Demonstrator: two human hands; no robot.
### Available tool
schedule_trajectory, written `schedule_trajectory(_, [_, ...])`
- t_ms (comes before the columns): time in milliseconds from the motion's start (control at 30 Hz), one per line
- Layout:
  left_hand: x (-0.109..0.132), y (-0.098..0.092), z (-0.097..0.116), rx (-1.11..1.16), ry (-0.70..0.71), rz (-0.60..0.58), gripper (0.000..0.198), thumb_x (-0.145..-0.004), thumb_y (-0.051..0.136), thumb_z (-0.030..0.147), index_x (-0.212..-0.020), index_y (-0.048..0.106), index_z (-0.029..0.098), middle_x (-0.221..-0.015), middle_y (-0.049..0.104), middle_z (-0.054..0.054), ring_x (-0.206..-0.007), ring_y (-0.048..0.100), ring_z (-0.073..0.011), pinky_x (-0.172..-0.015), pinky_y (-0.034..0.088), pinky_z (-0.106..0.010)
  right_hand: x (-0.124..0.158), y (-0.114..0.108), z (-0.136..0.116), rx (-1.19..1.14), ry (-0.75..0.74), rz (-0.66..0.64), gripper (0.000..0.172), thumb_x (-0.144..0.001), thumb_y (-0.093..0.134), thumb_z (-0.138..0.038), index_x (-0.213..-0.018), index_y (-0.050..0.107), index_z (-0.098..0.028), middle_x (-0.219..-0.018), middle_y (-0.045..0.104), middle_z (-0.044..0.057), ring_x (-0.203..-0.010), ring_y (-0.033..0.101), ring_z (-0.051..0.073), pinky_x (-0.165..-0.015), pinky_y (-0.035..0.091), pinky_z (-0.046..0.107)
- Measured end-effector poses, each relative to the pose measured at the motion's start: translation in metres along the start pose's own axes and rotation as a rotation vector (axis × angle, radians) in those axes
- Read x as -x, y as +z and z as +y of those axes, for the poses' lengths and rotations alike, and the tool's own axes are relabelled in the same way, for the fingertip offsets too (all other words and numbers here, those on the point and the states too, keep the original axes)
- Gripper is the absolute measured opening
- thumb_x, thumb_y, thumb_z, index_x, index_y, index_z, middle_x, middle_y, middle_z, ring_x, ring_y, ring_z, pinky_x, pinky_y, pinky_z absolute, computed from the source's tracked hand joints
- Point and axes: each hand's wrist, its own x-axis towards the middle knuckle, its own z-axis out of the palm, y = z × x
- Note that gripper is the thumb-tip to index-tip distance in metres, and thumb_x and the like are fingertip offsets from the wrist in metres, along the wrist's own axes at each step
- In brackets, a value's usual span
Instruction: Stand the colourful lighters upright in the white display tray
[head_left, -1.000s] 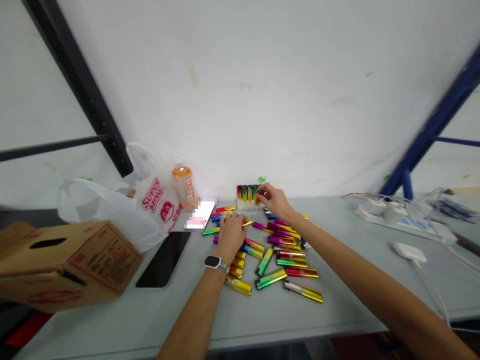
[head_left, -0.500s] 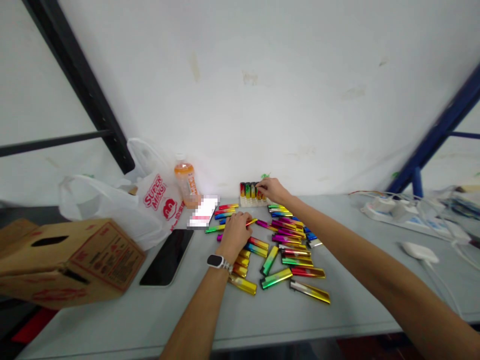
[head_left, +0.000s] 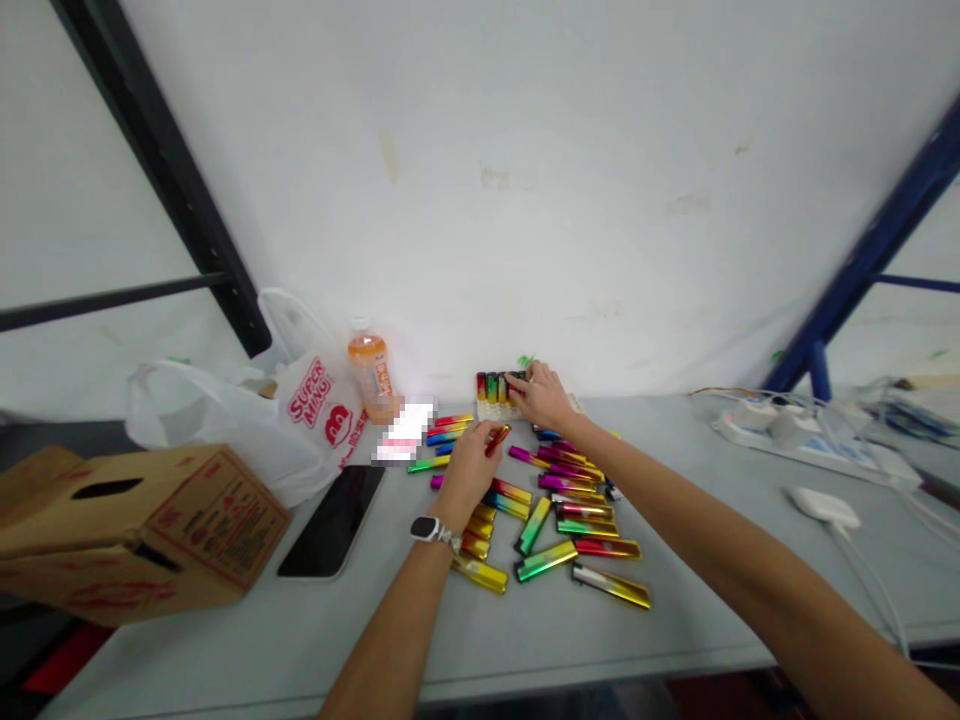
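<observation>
My left hand, wearing a watch, is closed on a lighter with red and gold colouring, raised just above the table. My right hand reaches to a pale rack by the wall. Its fingers close around the top of a lighter there, mostly hidden by the hand. To the left of those fingers, several lighters stand upright in the rack with their black tops up. Many shiny two-tone lighters lie loose between and below my forearms, and gold ones lie by my left wrist.
At left are a cardboard box, a white plastic bag, a black phone and an orange drink bottle. A power strip and a white charger with cables lie at right.
My left hand has lifted a red-and-gold lighter off the loose pile. My right hand stays at the rack, its fingers shifted slightly. The view has tilted a little.
</observation>
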Motion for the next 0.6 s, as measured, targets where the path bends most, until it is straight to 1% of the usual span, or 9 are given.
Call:
schedule_trajectory(67, [-0.001,0.001,0.001,0.142,-0.012,0.083,0.040,-0.079,0.058,0.005,-0.117,0.061,0.018,-0.099,0.067,-0.007,-0.080,0.064,-0.0172,-0.080,0.054,-0.035,0.007,-0.002,-0.005,-0.089,0.031,0.032,0.051,-0.095,0.050,-0.038,-0.142,0.050,-0.021,-0.110,0.051,0.015,-0.103,0.048,0.028,-0.090,0.039,0.041])
schedule_trajectory(133, [-0.002,0.002,0.004,0.291,-0.017,0.160,0.043,-0.081,0.062,0.012,-0.123,0.058,0.019,-0.099,0.066,-0.007,-0.081,0.065,-0.0170,-0.078,0.054,-0.033,0.017,-0.007,-0.012,-0.263,0.083,0.083,0.048,-0.096,0.046,-0.040,-0.139,0.052,-0.018,-0.109,0.053,0.013,-0.098,0.053,0.024,-0.089,0.041,0.037])
schedule_trajectory(200, [-0.003,0.001,0.008,0.425,-0.027,0.225,0.032,-0.083,0.064,0.022,-0.114,0.063,0.018,-0.096,0.066,-0.007,-0.085,0.066,-0.0182,-0.077,0.055,-0.032,0.030,-0.014,-0.020,-0.473,0.137,0.093,0.041,-0.099,0.039,-0.044,-0.119,0.063,-0.017,-0.100,0.057,0.009,-0.089,0.056,0.020,-0.085,0.043,0.033])
schedule_trajectory(233, [-0.004,0.001,0.011,0.480,-0.037,0.251,0.025,-0.083,0.066,0.026,-0.106,0.066,0.017,-0.094,0.067,-0.007,-0.087,0.066,-0.0187,-0.078,0.055,-0.032,0.038,-0.018,-0.024,-0.570,0.160,0.068,0.043,-0.099,0.036,-0.046,-0.105,0.067,-0.017,-0.092,0.059,0.007,-0.083,0.056,0.019,-0.080,0.043,0.032])
schedule_trajectory(300, [-0.005,0.000,0.016,0.580,-0.067,0.293,0.019,-0.081,0.069,0.032,-0.090,0.067,0.016,-0.091,0.067,-0.007,-0.086,0.067,-0.0190,-0.079,0.055,-0.032,0.052,-0.026,-0.031,-0.744,0.207,-0.003,0.046,-0.097,0.038,-0.053,-0.087,0.066,-0.018,-0.077,0.061,0.003,-0.070,0.055,0.016,-0.070,0.042,0.030])
schedule_trajectory(333, [-0.006,0.000,0.018,0.627,-0.086,0.302,0.020,-0.079,0.071,0.033,-0.086,0.066,0.016,-0.089,0.068,-0.007,-0.085,0.067,-0.0187,-0.080,0.055,-0.033,0.058,-0.029,-0.034,-0.839,0.236,-0.026,0.045,-0.094,0.043,-0.056,-0.083,0.064,-0.018,-0.071,0.060,0.001,-0.064,0.053,0.015,-0.065,0.041,0.028])
schedule_trajectory(400, [-0.006,0.000,0.021,0.714,-0.128,0.286,0.022,-0.075,0.074,0.033,-0.084,0.064,0.016,-0.086,0.068,-0.005,-0.081,0.068,-0.0177,-0.080,0.055,-0.032,0.067,-0.032,-0.039,-1.055,0.285,-0.036,0.041,-0.086,0.056,-0.058,-0.080,0.061,-0.018,-0.065,0.058,-0.001,-0.057,0.049,0.013,-0.058,0.039,0.026])
schedule_trajectory(467, [-0.005,0.000,0.022,0.763,-0.164,0.216,0.025,-0.072,0.077,0.032,-0.083,0.062,0.016,-0.083,0.069,-0.003,-0.079,0.068,-0.0167,-0.077,0.055,-0.030,0.072,-0.032,-0.042,-1.232,0.331,-0.014,0.040,-0.080,0.064,-0.057,-0.079,0.061,-0.018,-0.064,0.056,-0.002,-0.054,0.046,0.011,-0.054,0.037,0.025])
schedule_trajectory(600, [0.001,0.005,0.024,0.710,-0.129,0.024,0.022,-0.071,0.076,0.029,-0.078,0.060,0.016,-0.075,0.067,-0.001,-0.074,0.067,-0.0155,-0.073,0.054,-0.028,0.073,-0.026,-0.046,-1.327,0.365,0.096,0.035,-0.075,0.071,-0.051,-0.082,0.062,-0.018,-0.070,0.056,-0.001,-0.061,0.048,0.012,-0.057,0.040,0.025])
